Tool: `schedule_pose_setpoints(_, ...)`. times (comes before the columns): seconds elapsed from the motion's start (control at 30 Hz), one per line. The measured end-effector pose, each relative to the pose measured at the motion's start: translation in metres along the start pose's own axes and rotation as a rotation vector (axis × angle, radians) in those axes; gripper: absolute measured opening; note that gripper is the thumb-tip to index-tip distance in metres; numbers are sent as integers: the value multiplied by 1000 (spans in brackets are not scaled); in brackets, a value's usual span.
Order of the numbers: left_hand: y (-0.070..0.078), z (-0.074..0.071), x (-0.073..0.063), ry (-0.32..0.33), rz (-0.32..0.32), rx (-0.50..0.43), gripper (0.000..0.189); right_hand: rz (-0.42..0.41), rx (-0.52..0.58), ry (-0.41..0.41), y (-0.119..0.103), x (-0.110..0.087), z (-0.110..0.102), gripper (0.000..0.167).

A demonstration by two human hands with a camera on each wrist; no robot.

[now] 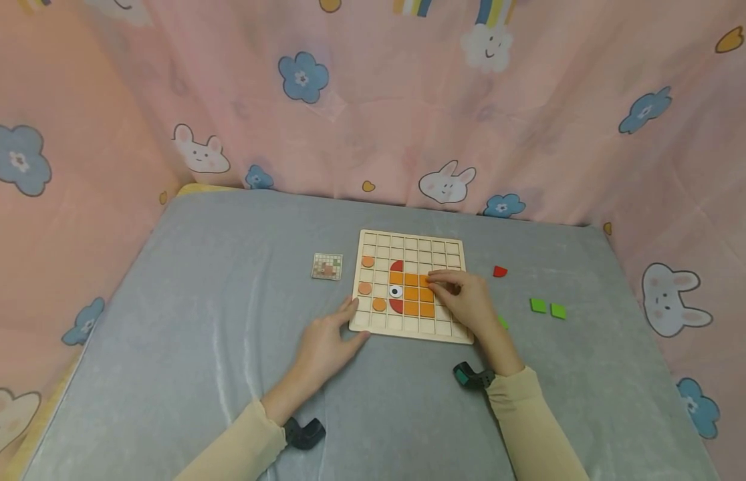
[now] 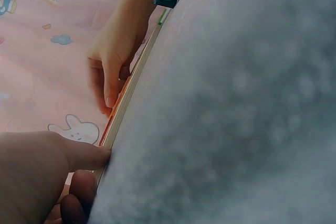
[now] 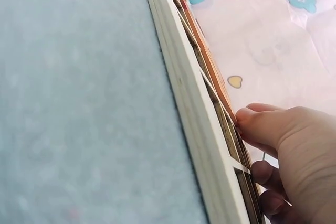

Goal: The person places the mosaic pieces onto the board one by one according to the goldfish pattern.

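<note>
A wooden grid board lies on the grey cloth. My left hand grips its near-left corner, thumb at the front edge and fingers at the left side. Near the board's right side, my right hand pinches an orange square tile between thumb and index finger at the top right of a block of orange squares. An eye tile sits at that block's left, with a red quarter-round tile above and another red tile below. Three orange discs lie in the left columns.
A small pattern card lies left of the board. To the right are a loose red tile and green squares, one partly hidden by the right wrist. A pink patterned curtain surrounds the table.
</note>
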State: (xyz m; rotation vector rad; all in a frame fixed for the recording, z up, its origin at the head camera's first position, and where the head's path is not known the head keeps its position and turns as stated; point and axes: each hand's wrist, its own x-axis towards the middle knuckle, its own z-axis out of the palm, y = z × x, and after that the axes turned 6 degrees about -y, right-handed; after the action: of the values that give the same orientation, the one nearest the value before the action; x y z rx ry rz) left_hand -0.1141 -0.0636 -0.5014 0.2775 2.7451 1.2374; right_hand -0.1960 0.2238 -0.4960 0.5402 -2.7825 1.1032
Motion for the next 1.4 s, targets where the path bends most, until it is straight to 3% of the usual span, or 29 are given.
schedule_pose_setpoints(0.27,0,1,0,2,1,-3,66,56,29,-5,0,0,-2,23)
schedule_pose_setpoints(0.4,0,1,-1,3,0,-9,66,35,73,27,1,0,-9,27)
schedule_pose_setpoints(0.53,0,2,-1,-3,-2,-10,66,21,34,94,4,-2,-27,27)
schedule_pose_setpoints(0.67,0,2,-2,-8,-8,-20,66,74,9,117,8,-10,-51,27)
schedule_pose_setpoints(0.9,-1,2,-2,-3,-9,-19,66,123,-12,142,26,-39,-86,21)
schedule_pose_setpoints(1.13,-1,1,-2,0,-3,-27,67,96,-75,23,42,-77,-94,21)
schedule_pose_setpoints(1.4,-1,0,0,5,8,-16,66,79,22,-79,55,-100,-89,30)
